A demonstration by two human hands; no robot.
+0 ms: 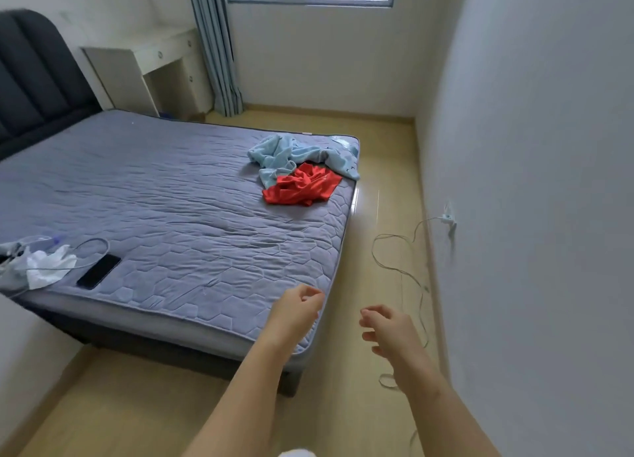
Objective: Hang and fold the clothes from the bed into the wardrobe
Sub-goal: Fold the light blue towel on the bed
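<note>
Red garment point(302, 187) lies untouched; left hand point(295, 311) and right hand point(389, 335) empty, fingers point(373, 314) loosely curled.

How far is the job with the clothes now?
No finished step shows in this view. Both the left hand and right hand are empty. The red garment and light blue garment lie crumpled on the bed, not yet put away.
</note>
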